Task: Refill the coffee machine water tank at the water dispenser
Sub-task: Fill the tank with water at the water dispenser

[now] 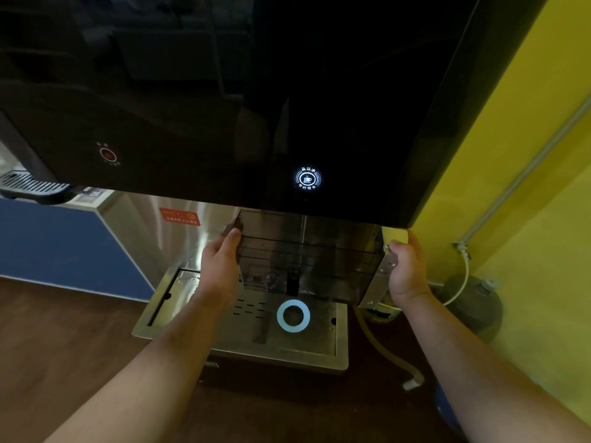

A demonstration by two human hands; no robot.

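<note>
L hand (pixel 220 263) is gripping the left wall of the water tank (pixel 303 251), thumb up along its near edge. R hand (pixel 407 266) is gripping the right end, fingers wrapped round behind. Both are holding the smoky see-through tank roughly level w/ its top tucked just under the dispenser's black front panel (pixel 287 91), below the lit cup button (pixel 307 179) and above the steel drip tray (pixel 243 340), yellow wall (pixel 527 155) to the right.

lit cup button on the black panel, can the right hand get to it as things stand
Probably not: the right hand grips one end of the water tank, the left hand the other. Nothing covers the lit button above, so it looks reachable only if that hand lets go.
</note>
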